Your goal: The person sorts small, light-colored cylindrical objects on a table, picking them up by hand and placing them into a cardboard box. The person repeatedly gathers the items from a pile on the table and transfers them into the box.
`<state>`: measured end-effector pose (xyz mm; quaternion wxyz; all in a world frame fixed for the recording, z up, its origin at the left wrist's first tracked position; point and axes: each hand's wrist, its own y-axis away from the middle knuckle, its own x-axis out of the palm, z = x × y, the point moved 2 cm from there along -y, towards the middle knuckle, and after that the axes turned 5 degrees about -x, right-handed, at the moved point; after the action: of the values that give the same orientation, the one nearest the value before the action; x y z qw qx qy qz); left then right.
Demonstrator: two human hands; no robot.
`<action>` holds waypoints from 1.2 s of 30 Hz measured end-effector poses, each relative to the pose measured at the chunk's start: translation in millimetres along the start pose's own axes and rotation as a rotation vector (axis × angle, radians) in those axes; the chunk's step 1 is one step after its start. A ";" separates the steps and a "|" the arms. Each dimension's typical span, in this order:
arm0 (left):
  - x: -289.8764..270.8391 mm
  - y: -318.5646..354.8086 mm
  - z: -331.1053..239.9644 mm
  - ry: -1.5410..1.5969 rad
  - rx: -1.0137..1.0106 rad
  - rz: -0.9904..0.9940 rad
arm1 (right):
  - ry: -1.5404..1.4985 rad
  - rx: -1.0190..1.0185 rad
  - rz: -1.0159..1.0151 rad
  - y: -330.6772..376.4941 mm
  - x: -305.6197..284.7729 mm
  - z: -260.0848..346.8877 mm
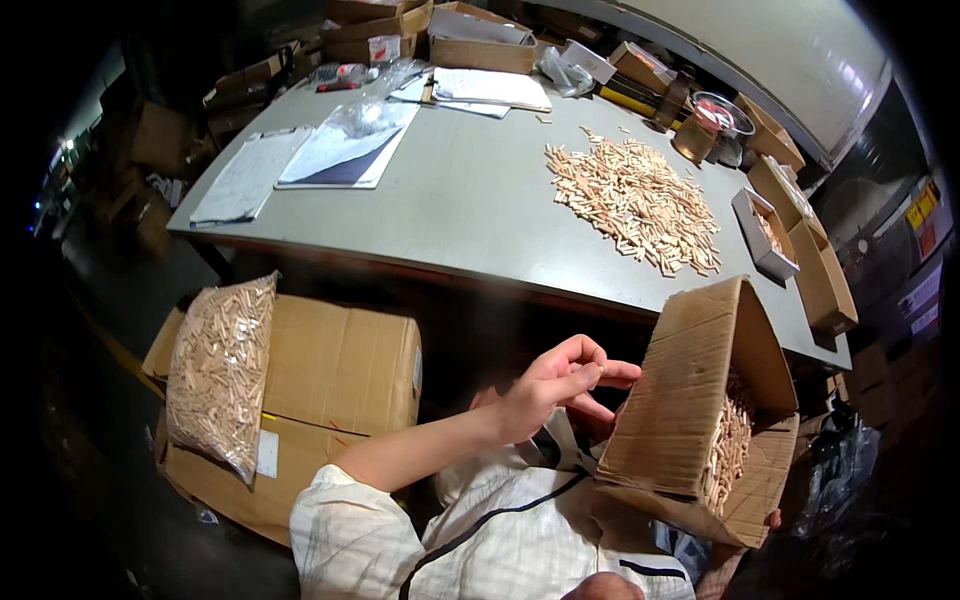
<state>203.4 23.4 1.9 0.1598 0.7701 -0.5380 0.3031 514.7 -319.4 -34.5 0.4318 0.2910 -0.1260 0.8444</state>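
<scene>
Near right, our right hand (775, 519) likely braces the box (668, 400), keeping pegs (731, 445) inside, left hand (545, 388) alongside; we cannot tell either grip's closure.

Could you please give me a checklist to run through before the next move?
1. Pieces inside the cardboard box: ok, many small tan pieces show.
2. Right hand supporting the box: cannot tell; only a little shows at its lower edge.
3. Left hand clear of the box: cannot tell; fingertips are close beside its wall.
4. Table pile fully gathered: not ok; a few pieces lie apart.
5. Papers apart from the pile: ok, to its left.
</scene>
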 end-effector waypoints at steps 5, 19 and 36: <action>-7.4 -9.7 11.2 0.139 0.048 0.003 | 0.066 0.059 -0.016 -8.2 6.8 -1.7; -96.9 -12.0 -13.3 -0.042 -0.172 -0.300 | 0.213 0.120 -0.099 -33.0 25.8 1.2; 28.0 -59.5 -62.4 -1.376 0.548 0.046 | -0.020 0.072 0.131 -23.7 -28.7 -23.9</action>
<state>246.8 60.6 72.3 -0.4179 0.7868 -0.4377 -0.1217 537.8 -313.0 -71.7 0.3638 0.3061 -0.1188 0.8717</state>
